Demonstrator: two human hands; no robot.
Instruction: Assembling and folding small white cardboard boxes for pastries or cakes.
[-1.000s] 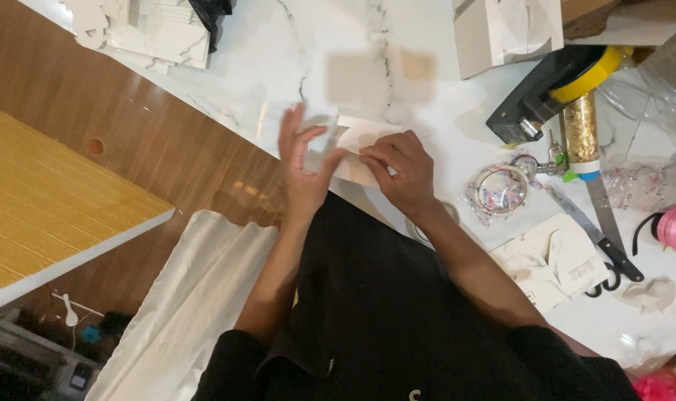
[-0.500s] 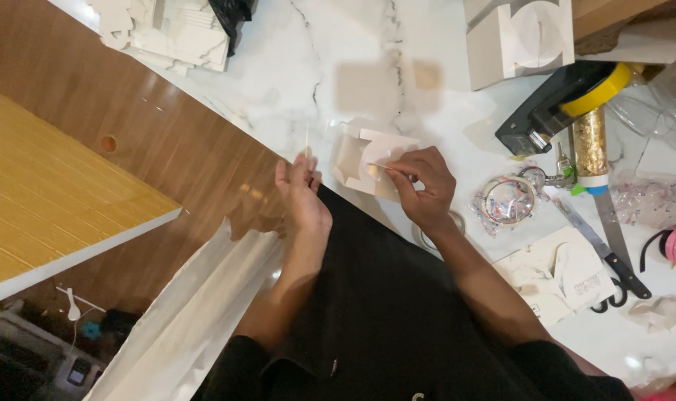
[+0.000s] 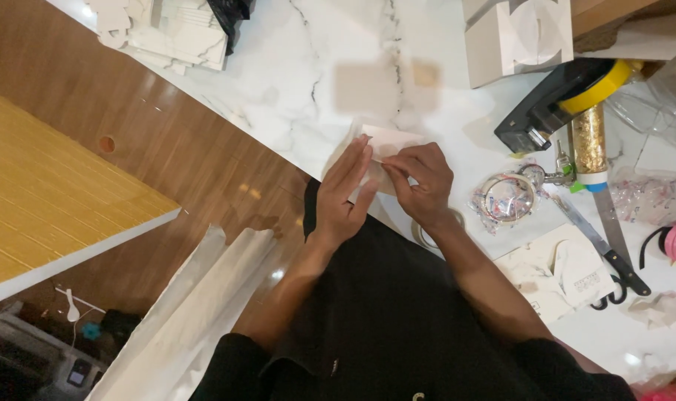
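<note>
A small white folded card piece [image 3: 394, 141] lies at the near edge of the white marble table [image 3: 293, 82]. My left hand [image 3: 343, 194] rests flat with fingers straight against the piece's left side. My right hand [image 3: 420, 182] pinches the piece from the right with fingertips bent over it. Much of the piece is hidden under both hands.
A black tape dispenser with yellow tape [image 3: 561, 104], a gold glitter tube [image 3: 590, 145], scissors [image 3: 605, 252], a clear tape roll [image 3: 505, 199] and flat white cutouts [image 3: 557, 271] lie to the right. A white box [image 3: 516, 33] stands behind. White card stack [image 3: 174, 33] at the far left.
My left hand left the card piece and came back beside it with fingers straight. My right hand stayed on it and shifted its grip. The view drifted slightly.
</note>
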